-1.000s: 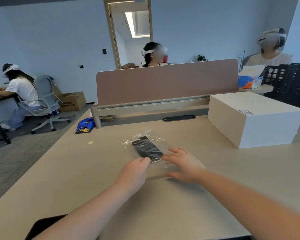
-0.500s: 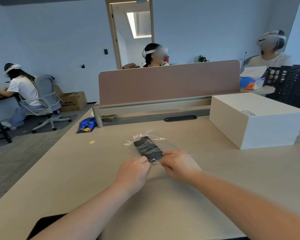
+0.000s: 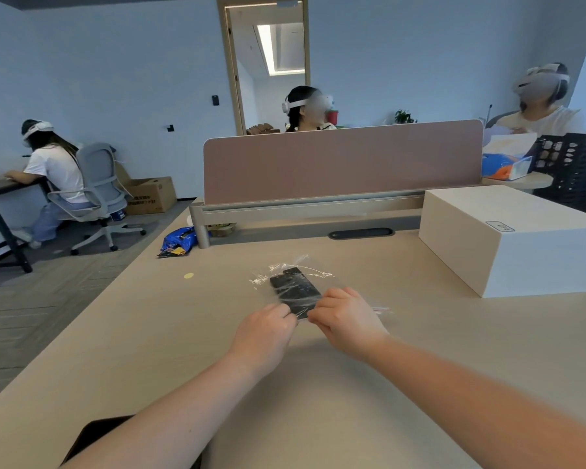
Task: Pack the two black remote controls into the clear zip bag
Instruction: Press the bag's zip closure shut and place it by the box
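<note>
The clear zip bag (image 3: 322,277) lies flat on the beige desk (image 3: 149,333) with black remote controls (image 3: 295,291) inside it; they overlap, so I cannot tell them apart. My left hand (image 3: 268,330) pinches the bag's near edge at its left end. My right hand (image 3: 347,316) pinches the same edge just to the right, fingers curled. A thin strip of the bag's zip edge (image 3: 381,310) sticks out to the right of my right hand.
A large white box (image 3: 508,238) stands at the right. A pink divider screen (image 3: 342,164) runs across the back of the desk. A blue snack packet (image 3: 178,240) lies at back left. A dark flat object (image 3: 92,438) sits at the near edge. Other persons sit beyond.
My right hand went from flat and spread over the bag to curled, pinching the near edge beside my left hand. The bag has stayed in place.
</note>
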`<action>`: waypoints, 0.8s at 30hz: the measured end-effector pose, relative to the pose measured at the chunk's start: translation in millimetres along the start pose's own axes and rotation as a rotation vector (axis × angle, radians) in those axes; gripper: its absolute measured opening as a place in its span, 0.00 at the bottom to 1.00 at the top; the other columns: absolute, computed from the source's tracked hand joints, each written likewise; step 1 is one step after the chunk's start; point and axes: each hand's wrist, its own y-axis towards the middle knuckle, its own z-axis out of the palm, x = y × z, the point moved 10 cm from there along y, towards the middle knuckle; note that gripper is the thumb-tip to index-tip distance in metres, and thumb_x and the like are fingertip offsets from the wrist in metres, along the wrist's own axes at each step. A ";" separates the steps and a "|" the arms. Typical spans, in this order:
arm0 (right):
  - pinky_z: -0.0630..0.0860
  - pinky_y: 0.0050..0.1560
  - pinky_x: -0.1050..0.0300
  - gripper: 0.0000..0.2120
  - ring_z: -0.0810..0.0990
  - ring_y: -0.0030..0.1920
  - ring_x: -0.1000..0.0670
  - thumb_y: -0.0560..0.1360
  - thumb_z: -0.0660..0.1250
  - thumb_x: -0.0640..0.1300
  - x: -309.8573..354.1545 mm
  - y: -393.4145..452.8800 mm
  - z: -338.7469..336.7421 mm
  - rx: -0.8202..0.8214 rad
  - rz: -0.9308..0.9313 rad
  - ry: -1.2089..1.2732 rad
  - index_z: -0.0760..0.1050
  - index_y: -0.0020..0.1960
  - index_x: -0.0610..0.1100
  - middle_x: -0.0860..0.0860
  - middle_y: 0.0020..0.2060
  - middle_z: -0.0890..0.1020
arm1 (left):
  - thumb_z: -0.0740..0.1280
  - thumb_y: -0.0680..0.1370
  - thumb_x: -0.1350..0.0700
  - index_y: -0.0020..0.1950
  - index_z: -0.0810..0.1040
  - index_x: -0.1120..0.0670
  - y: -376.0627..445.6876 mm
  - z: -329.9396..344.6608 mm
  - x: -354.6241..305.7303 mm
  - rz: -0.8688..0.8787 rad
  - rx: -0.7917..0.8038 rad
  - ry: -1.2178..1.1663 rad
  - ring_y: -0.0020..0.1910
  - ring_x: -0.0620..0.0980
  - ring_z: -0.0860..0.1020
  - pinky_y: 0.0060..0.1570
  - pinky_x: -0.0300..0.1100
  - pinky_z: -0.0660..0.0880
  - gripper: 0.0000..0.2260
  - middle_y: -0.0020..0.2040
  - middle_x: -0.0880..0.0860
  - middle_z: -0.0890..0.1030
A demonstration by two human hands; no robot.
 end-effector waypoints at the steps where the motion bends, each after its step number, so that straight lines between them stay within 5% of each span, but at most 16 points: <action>1: 0.74 0.30 0.61 0.04 0.80 0.34 0.49 0.62 0.74 0.43 1.8 -0.5 -0.1 -0.012 -0.011 -0.004 0.81 0.32 0.51 0.57 0.27 0.80 | 0.81 0.56 0.55 0.26 0.73 0.51 0.0 -0.5 1.1 -0.003 -0.014 -0.006 0.25 0.49 0.76 0.17 0.36 0.65 0.16 0.26 0.47 0.74; 5: 0.73 0.31 0.62 0.10 0.79 0.35 0.51 0.68 0.64 0.50 6.1 0.3 2.9 -0.029 -0.018 -0.044 0.81 0.32 0.52 0.58 0.27 0.80 | 0.81 0.59 0.53 0.25 0.74 0.51 0.6 -5.7 0.0 0.008 -0.063 -0.026 0.24 0.49 0.76 0.16 0.35 0.65 0.16 0.25 0.48 0.74; 8: 0.69 0.33 0.61 0.05 0.80 0.34 0.52 0.65 0.71 0.48 9.3 1.5 6.3 -0.020 -0.031 -0.106 0.80 0.31 0.51 0.57 0.26 0.80 | 0.81 0.59 0.53 0.25 0.74 0.52 0.4 -7.7 -3.7 0.033 -0.080 -0.034 0.24 0.49 0.76 0.17 0.34 0.65 0.15 0.24 0.48 0.75; 12: 0.61 0.35 0.59 0.08 0.79 0.33 0.52 0.67 0.68 0.48 7.1 3.2 6.2 -0.042 -0.010 -0.133 0.79 0.29 0.51 0.57 0.24 0.79 | 0.81 0.59 0.53 0.25 0.74 0.52 -0.4 -9.1 -4.4 0.044 -0.093 -0.023 0.24 0.49 0.76 0.17 0.34 0.64 0.15 0.24 0.48 0.75; 24: 0.61 0.35 0.59 0.06 0.78 0.33 0.52 0.59 0.75 0.42 8.2 2.5 18.5 0.046 -0.033 -0.150 0.80 0.31 0.52 0.57 0.25 0.80 | 0.81 0.55 0.56 0.25 0.74 0.51 -0.9 -5.5 -5.1 0.034 -0.047 -0.021 0.24 0.48 0.76 0.16 0.35 0.63 0.15 0.25 0.47 0.74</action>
